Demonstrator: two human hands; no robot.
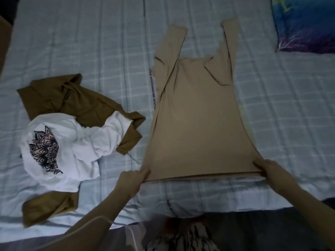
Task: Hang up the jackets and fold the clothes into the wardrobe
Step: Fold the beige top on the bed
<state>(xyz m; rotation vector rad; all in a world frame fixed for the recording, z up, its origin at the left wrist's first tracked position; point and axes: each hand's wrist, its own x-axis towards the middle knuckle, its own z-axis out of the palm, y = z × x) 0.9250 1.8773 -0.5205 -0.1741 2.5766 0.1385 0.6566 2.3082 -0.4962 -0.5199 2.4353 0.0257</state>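
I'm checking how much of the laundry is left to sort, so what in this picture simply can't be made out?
All in the head view:
- Olive garment: partly covered by the white printed top, so its type is unclear.
- Dark blue cushion: cut off by the top and right edges.
- Wardrobe and jackets: out of frame.
- Tan top, hem gripped by left hand and right hand: underside hidden.
- Bedsheet: lettering strip too blurred to read.

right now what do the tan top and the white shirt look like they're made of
Tan top: looks like thin, matte stretch knit; its hem pulls taut between both hands. White shirt: probably soft cotton jersey, matte, crumpled in loose folds, with a dark print.
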